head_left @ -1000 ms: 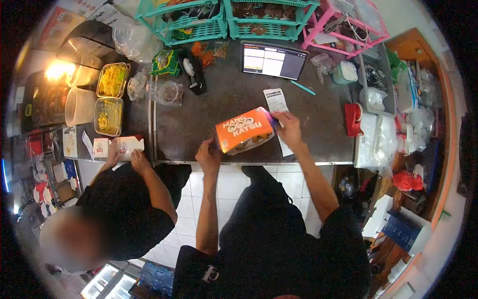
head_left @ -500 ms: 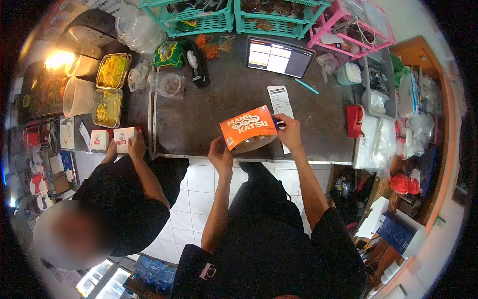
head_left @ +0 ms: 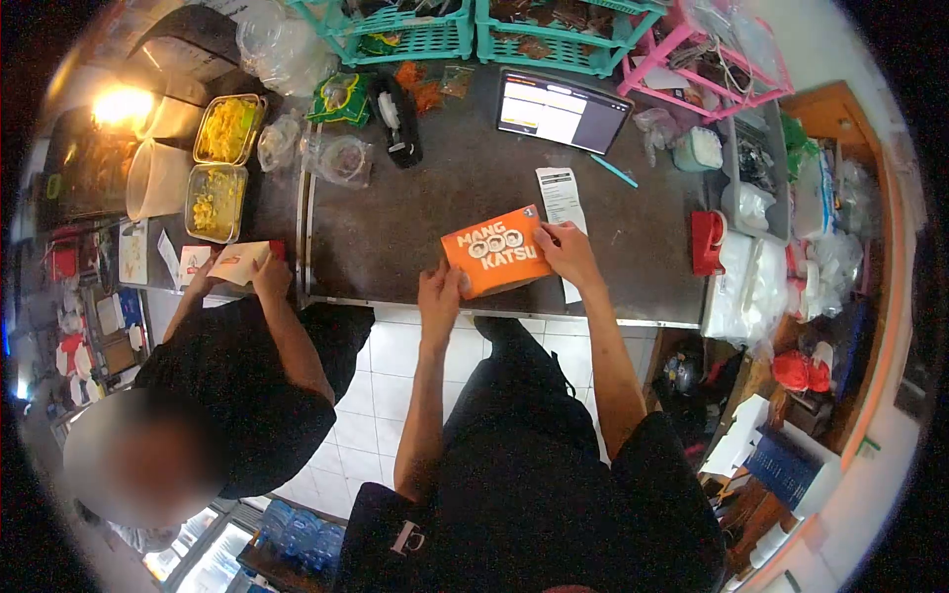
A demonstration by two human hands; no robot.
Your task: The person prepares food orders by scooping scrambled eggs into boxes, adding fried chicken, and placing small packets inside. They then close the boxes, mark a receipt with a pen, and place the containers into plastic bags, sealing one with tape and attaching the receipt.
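Observation:
An orange food box sleeve (head_left: 496, 253) lettered "MANG KATSU" is between my hands near the table's front edge, its printed face turned up to me. My left hand (head_left: 440, 294) grips the sleeve's left end, fingers partly behind it. At its right end, my right hand (head_left: 568, 254) holds the edge, with the fingers curled. The container inside is hidden in this view. Beside my right hand lies a printed receipt (head_left: 561, 198), partly covered by that hand. Beyond it are a light-blue pen (head_left: 615, 170) and a tablet (head_left: 561, 111) with its screen lit.
At left, a co-worker's hands hold a white and red box (head_left: 242, 261), near tubs of yellow food (head_left: 215, 201). Green baskets (head_left: 395, 38) and a pink rack (head_left: 702, 74) line the back. A red tape dispenser (head_left: 707, 242) and plastic bags (head_left: 753, 277) are at right.
The sleeved box has tipped so its printed face shows more fully, and the food seen below it is now hidden. The co-worker's box has tilted too.

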